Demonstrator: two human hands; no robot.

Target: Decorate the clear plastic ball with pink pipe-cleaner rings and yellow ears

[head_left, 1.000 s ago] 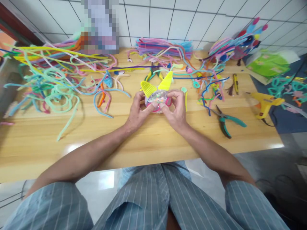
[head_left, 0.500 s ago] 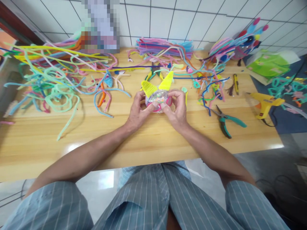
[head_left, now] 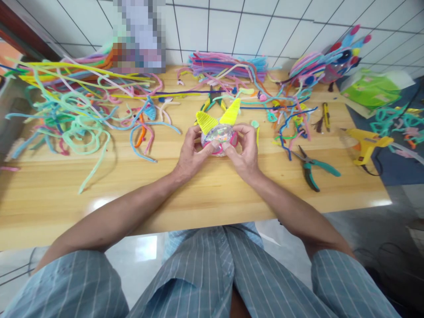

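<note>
No text, label, brand, number or sign can be read anywhere. The yellow glue gun point(head_left: 367, 142) has a small dark patch on its grip, too small to make out. The coloured flecks on the clear round piece point(head_left: 221, 133) cannot be told as print. The green packet point(head_left: 372, 90) shows pinkish patches but no readable lettering. At the back, a pixelated block point(head_left: 141, 33) hides whatever marks may lie there.
</note>
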